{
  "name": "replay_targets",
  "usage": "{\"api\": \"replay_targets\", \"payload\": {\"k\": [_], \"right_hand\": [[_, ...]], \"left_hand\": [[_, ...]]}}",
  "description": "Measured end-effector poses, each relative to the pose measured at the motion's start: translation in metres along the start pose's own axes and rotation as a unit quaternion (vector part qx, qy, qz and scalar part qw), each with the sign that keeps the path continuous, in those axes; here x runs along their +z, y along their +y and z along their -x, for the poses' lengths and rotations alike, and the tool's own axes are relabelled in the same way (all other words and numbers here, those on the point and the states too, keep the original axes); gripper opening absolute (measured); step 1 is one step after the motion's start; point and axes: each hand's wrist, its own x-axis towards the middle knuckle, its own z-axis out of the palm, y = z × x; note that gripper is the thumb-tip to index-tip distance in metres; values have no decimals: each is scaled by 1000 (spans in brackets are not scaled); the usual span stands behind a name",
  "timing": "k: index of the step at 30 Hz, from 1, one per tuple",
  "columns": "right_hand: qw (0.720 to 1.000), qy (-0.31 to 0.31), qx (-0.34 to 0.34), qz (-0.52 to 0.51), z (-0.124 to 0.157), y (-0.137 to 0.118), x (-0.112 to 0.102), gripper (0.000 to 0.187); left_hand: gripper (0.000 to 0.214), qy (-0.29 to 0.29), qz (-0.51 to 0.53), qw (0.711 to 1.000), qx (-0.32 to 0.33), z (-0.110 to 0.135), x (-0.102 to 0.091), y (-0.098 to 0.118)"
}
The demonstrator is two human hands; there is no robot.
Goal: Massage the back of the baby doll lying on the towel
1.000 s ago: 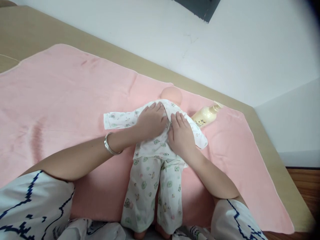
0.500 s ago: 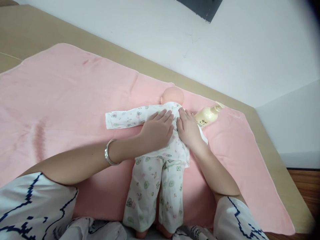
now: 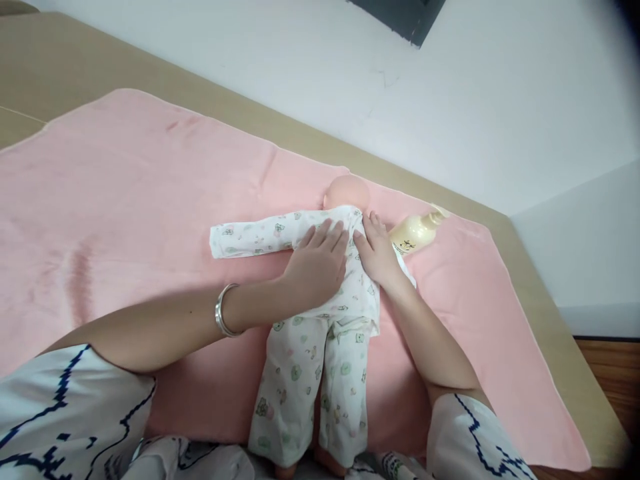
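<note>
A baby doll (image 3: 346,192) lies on a pink blanket, its bald head away from me and its feet at my lap. It wears a white printed top (image 3: 260,235) and matching trousers (image 3: 293,383). My left hand (image 3: 317,263) rests flat on the doll's upper body, fingers out, a silver bangle on the wrist. Beside it, my right hand (image 3: 379,253) lies on the other side of the upper body, fingers stretched toward the shoulder. One sleeve reaches out to the left; the other is mostly hidden behind my right hand and forearm.
A pale yellow pump bottle (image 3: 415,233) lies on its side just right of the doll. The pink blanket (image 3: 150,173) covers much of a wooden table (image 3: 210,87). Behind the table stands a white wall (image 3: 320,67) with a dark panel (image 3: 405,17).
My right hand has shifted slightly outward to the right, toward the doll's shoulder. The left hand has moved a little to the right with the arm. The doll stays in place.
</note>
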Motion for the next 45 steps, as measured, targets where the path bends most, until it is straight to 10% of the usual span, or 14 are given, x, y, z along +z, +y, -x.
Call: {"api": "replay_targets", "payload": {"k": [11, 22, 38, 45], "right_hand": [[990, 16, -40, 132, 72, -53, 0, 59], [999, -2, -31, 32, 8, -6, -1, 68], [997, 7, -59, 42, 15, -12, -4, 64], [992, 3, -96, 87, 60, -52, 4, 58]], "left_hand": [[53, 17, 101, 992, -70, -32, 7, -34], [52, 73, 81, 991, -73, -29, 19, -33], [70, 47, 55, 997, 16, 11, 13, -1], [57, 38, 65, 992, -99, -20, 6, -31]]}}
